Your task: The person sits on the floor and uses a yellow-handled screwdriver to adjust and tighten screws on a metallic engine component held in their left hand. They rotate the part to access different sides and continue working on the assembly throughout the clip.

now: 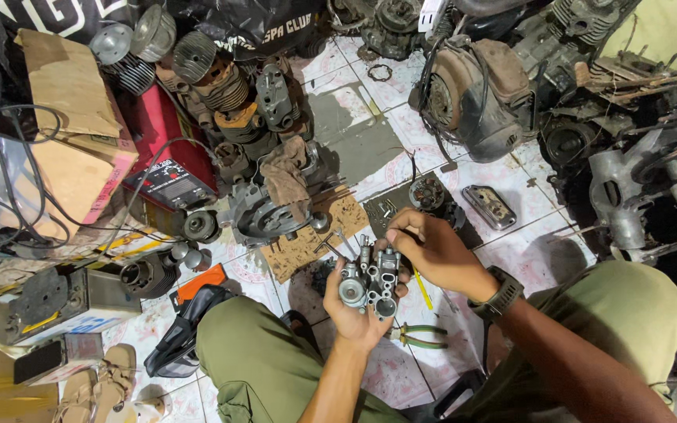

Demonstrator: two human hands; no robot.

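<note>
Carburetor (370, 280) gripped in left hand (352, 307), right hand (435, 252) pinching its top, pliers (421, 335) below, engine parts (264, 207) crowding floor

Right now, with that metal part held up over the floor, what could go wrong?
The left hand cradles the grey carburettor body from below while the right hand works at its top, all above hard floor tiles; a slip could drop and dent it. Any small piece freed there might fall and vanish among the loose bits on the cardboard sheet. The green-handled pliers lie close under the wrists and could be knocked.
</note>
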